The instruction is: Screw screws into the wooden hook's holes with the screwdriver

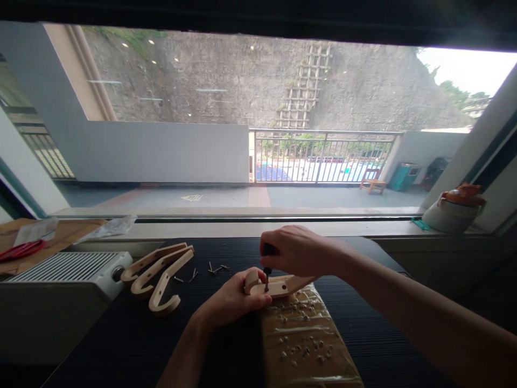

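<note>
My left hand (232, 299) is closed around the curved end of a wooden hook (283, 284), holding it down on a taped cardboard block (307, 339). My right hand (299, 250) grips a black-handled screwdriver (267, 272) upright, with its tip pressed on the hook. Three more wooden hooks (159, 275) lie side by side to the left on the black table (121, 334). Several loose screws (212, 268) are scattered between those hooks and my hands.
A white radiator-like unit (68, 267) stands left of the table, with cardboard, red-handled items (20, 250) and a plastic bag (109, 226) behind it. A white pot with an orange lid (454, 213) sits on the window sill at right. Beyond the window is a balcony.
</note>
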`<state>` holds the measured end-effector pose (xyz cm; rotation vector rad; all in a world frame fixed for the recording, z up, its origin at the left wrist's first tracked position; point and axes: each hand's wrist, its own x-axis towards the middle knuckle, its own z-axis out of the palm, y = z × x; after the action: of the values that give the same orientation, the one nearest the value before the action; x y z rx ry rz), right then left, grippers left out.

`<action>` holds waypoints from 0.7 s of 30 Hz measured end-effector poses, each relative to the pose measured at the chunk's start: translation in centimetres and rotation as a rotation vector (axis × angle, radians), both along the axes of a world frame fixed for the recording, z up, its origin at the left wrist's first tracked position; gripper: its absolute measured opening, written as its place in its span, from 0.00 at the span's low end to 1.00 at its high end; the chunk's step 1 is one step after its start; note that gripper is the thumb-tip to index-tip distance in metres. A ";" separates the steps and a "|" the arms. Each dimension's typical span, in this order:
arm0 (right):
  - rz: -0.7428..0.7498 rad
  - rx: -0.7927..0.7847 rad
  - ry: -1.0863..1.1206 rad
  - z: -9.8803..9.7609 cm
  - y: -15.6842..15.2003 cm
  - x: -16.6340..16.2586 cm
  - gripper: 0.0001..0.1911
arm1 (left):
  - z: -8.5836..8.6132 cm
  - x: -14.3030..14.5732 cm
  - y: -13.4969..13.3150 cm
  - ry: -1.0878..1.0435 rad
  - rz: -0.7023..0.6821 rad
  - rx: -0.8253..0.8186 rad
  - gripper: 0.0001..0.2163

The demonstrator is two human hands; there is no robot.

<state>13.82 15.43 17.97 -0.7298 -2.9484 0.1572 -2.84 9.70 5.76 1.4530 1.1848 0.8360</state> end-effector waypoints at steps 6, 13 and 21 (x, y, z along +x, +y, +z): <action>-0.112 0.073 -0.001 -0.8 0.1 -0.1 0.17 | -0.1 -0.1 0.0 -0.027 -0.038 0.023 0.11; 0.124 -0.022 -0.006 1.2 0.2 0.5 0.11 | 0.2 0.0 -0.2 -0.014 -0.050 0.027 0.11; -0.056 0.051 0.016 0.0 -0.2 0.2 0.14 | 0.0 -0.1 0.1 -0.009 -0.054 0.033 0.10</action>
<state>14.04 15.19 17.96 -0.7990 -2.9023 0.0833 -2.97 9.77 5.74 1.5004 1.1250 0.8275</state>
